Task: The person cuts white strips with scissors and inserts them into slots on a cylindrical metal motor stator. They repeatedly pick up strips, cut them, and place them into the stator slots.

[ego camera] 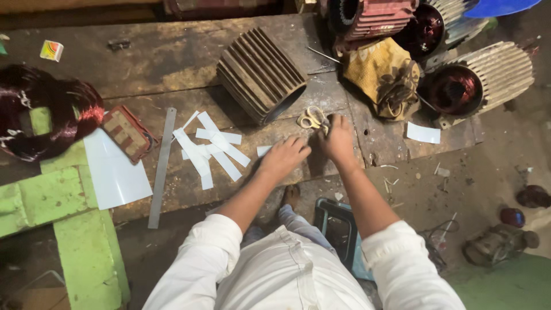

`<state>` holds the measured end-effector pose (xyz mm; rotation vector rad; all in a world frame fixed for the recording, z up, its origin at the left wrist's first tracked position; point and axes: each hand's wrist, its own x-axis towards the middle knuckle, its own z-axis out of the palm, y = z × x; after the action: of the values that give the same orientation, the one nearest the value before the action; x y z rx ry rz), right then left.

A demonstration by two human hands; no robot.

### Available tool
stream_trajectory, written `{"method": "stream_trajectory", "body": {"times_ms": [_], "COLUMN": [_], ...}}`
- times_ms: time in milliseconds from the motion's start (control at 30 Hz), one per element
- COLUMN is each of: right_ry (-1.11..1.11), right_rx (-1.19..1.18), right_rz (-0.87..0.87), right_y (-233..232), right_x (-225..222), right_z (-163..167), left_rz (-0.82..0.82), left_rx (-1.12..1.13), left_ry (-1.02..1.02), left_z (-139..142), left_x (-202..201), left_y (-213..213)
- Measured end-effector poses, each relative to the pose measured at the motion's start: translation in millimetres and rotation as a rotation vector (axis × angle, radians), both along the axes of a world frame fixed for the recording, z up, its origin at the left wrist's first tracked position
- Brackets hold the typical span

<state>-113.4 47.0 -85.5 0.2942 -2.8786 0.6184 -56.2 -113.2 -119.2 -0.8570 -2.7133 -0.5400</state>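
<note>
Both arms in rolled white sleeves reach up from bottom centre. Left hand [285, 155] mid-frame, palm down, fingers curled. Right hand [337, 139] just beside it, fingers closed, knuckles up.

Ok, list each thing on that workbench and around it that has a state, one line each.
Left hand: knuckles down on the bench, touching a white strip.
Right hand: at the scissors, grip unclear.
Scissors: lying on the bench, blades hidden.
White paper strips: cut, scattered, overlapping.
White sheet: flat, overhanging the bench edge.
Steel ruler: lying flat.
Finned motor housing: on its side, hollow.
Motor stator: on its side, copper windings showing.
</note>
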Motion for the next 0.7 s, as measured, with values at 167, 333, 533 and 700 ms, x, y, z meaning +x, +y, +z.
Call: {"method": "stream_trajectory", "body": {"times_ms": [167, 333, 533, 700], "right_ry": [0.055, 0.119, 0.067, -0.134], "right_rx": [-0.187, -0.258, -0.419, -0.742], "right_rz": [0.235, 0.282, 0.372, 0.1], "right_y": [-1.5, -14.4, -21.3, -45.1], "right_x": [58.4, 74.8, 55.2, 3.9], "right_z": [8.8, -1.7, -28.2, -53.3], "left_rz": [0.286, 0.445, 0.681, 0.704], "left_rx": [0.431, 0.751, 0.834, 0.758], "left_ry": [-0.17, -0.381, -0.749, -0.498], "left_z": [17.6, 20.9, 6.8, 6.1], "left_x": [5.9, 13.6, 8.7, 11.9], "left_y": [-8.1, -17.7, -35.0, -53.2]}}
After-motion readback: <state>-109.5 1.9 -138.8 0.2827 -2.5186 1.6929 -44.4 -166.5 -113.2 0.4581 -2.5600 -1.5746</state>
